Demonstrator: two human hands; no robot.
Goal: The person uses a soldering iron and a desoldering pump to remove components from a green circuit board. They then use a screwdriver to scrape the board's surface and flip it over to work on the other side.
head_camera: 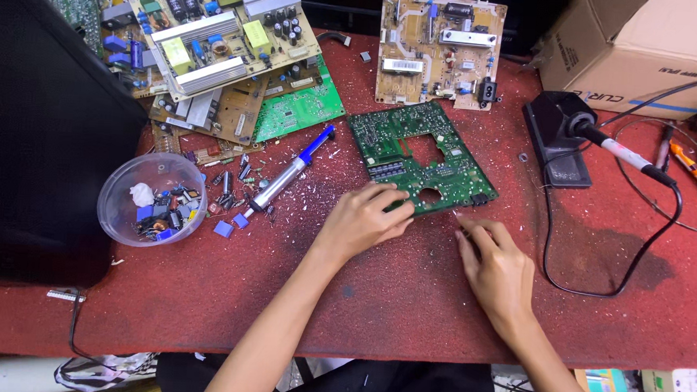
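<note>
The right hand (pixel 497 267) lies nearest the camera, resting on the red work mat (pixel 406 302) just off the near corner of the green circuit board (pixel 420 156). Its fingers are curled and pinched at the tips; something thin may sit between them, but whether anything is gripped cannot be told. The left hand (pixel 361 219) rests with loosely bent fingers on the near edge of the green circuit board, pressing it to the mat rather than closing around it.

The green circuit board lies flat, solder side up, beyond both hands and touching only the left.

Hazards, as judged from this position:
- The soldering iron (pixel 617 150) sits in its stand (pixel 557 135) to the right of the green circuit board, with its cable (pixel 598 289) looping near the right wrist. A snagged cable could drag the iron out.
- White debris covers the mat around the green circuit board; the board could slip under light pressure.
- The desoldering pump (pixel 290 173) and the plastic bowl of loose components (pixel 152 200) lie left of the green circuit board, within sweep of the left forearm.
</note>
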